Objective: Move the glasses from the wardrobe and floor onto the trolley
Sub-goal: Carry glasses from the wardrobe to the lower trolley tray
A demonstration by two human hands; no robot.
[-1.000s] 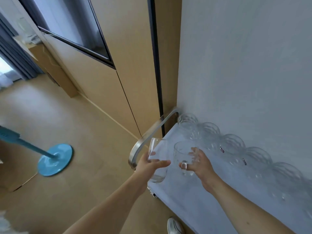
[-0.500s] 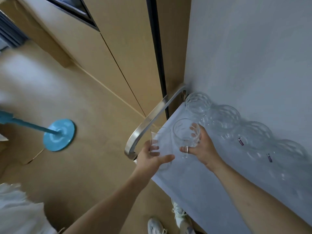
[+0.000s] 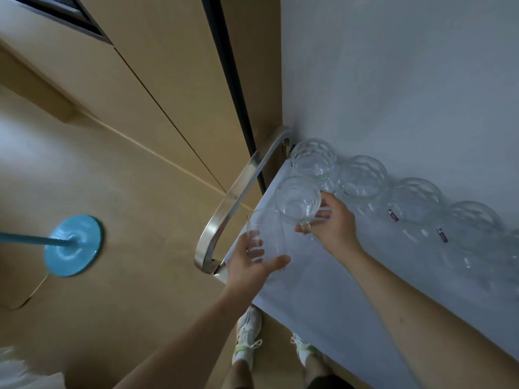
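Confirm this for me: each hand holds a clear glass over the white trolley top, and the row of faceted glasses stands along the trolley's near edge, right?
Not quite. The head view shows the row of faceted glasses along the far edge, against the wall. Left hand and right hand do each hold a clear glass over the white trolley top.

Scene is being lit softly and evenly by cool, diffuse daylight; no hard source is being seen. A bluish cast is being thrown over the wall [image 3: 393, 80] and trolley [image 3: 323, 290]. Only faint, soft shadows are being cast under the arms. Small highlights are being caught on the glasses [image 3: 362, 178] and a broad sheen on the handle [image 3: 238, 197]. Straight edges are being bent strongly toward the frame borders by the wide lens. The blue stand [image 3: 73, 248] and left floor [image 3: 112, 276] are being smeared by motion blur; corners are being rendered soft.
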